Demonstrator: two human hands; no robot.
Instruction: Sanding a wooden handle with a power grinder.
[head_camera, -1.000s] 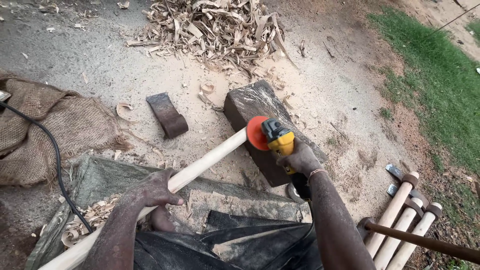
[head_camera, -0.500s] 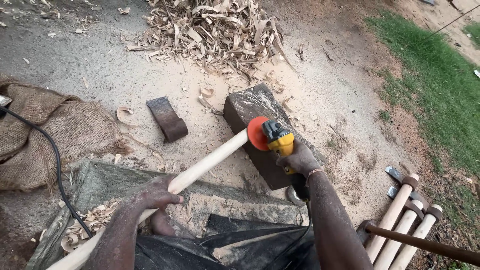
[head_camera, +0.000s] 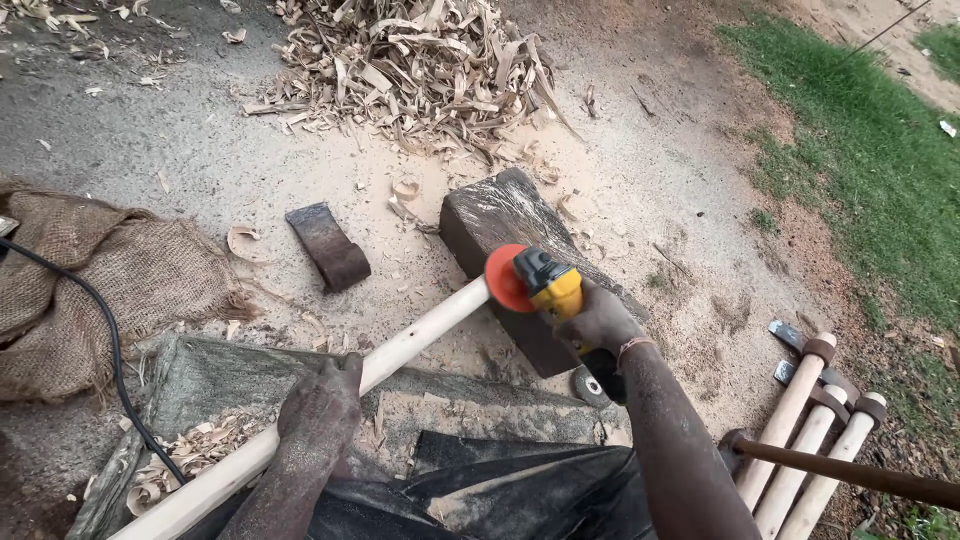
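Two hands are busy in the head view: my left hand (head_camera: 322, 408) is clenched around the pale wooden handle (head_camera: 400, 345) about midway along, and my right hand (head_camera: 598, 320) grips the yellow angle grinder (head_camera: 545, 285) by its body, its orange sanding disc (head_camera: 506, 279) touching the far tip of the wood. That wooden handle runs from the lower left up toward the dark wood block (head_camera: 520, 260), which lies under and behind its tip. I judge it stiff, fairly light and smooth, so dusty skin could slip on it; a firm grasp at the middle, where I have it, steadies it best against the disc's push. The grinder feels the heavier thing to me, and its body well behind the disc is the safe place to hold. Near the block lie a rusty axe head (head_camera: 328, 245) and a heap of wood shavings (head_camera: 410, 65); burlap sacking (head_camera: 90, 275) and a black cable (head_camera: 105, 345) sit at left, finished hammers (head_camera: 810, 420) at right.
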